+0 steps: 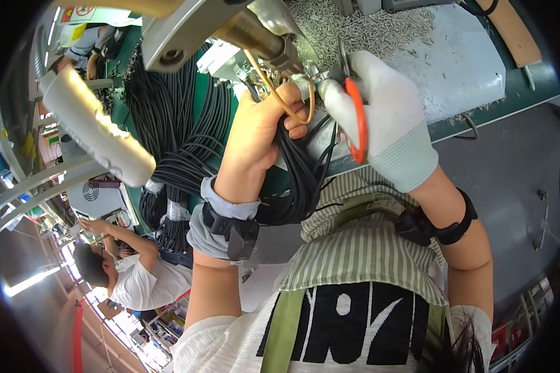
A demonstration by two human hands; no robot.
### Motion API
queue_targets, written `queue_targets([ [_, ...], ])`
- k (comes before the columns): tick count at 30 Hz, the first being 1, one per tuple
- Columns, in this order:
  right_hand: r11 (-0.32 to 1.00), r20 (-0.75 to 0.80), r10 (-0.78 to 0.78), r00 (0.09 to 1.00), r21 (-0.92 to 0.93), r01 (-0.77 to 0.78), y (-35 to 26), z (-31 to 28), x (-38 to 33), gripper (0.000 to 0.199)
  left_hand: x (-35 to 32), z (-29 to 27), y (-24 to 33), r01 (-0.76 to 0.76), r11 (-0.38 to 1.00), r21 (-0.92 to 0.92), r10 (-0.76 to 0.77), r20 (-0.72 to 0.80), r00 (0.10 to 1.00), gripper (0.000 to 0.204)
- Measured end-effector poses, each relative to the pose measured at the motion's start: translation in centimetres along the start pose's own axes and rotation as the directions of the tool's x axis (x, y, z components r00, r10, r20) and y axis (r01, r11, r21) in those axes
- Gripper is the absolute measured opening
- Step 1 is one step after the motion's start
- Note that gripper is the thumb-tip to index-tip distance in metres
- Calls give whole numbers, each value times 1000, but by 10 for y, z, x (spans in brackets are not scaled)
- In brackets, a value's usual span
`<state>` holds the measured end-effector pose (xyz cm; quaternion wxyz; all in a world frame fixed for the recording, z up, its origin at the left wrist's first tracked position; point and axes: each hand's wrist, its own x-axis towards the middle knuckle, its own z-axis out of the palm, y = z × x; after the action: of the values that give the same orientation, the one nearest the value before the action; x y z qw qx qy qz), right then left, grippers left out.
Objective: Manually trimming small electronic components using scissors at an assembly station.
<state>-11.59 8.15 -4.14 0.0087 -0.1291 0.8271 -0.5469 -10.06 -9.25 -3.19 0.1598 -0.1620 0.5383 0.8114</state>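
My bare left hand [252, 133] is closed on a bundle of black cables [292, 180], which hangs down beside my wrist. Its fingertips reach up under the machine's metal head [286, 56]. On my right hand [386, 109] is a white knitted glove. That hand is closed on red-handled scissors [358, 118], whose dark blade points up and away. My gloved fingers also pinch at the cable ends close to my left fingertips; exactly what they grip there is hidden. A curved amber tube [310, 105] loops in front of my left fingers.
Many black cables [174, 118] lie on the green bench at left. Small silvery offcuts [379, 31] cover part of a white sheet [460, 74] at the back. A lit lamp [96, 127] stands at far left. A person [143, 273] works beyond it; another [90, 46] is farther back.
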Motion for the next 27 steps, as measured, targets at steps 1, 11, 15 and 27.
queue_targets([
  [1, 1000, 3, 4, 1000, 0, -4, 3, -1, 4, 21, 1, 2, 1, 4, 1000, -2, -4, -2, 1000, 12],
  [11, 957, 333, -279, 901, 177, 231, 17, -22, 37, 26, -2, 17, 6, -130, 973, 192, 151, -94, 984, 8],
  [15, 976, 489, 19, 872, 180, -122, 8, -28, 46, 25, -3, 22, 4, -193, 917, 350, 244, -108, 964, 6],
  [27, 930, 571, 74, 818, 257, -263, 11, -19, 55, 28, -7, 23, -2, -231, 825, 515, 371, -187, 910, 9],
])
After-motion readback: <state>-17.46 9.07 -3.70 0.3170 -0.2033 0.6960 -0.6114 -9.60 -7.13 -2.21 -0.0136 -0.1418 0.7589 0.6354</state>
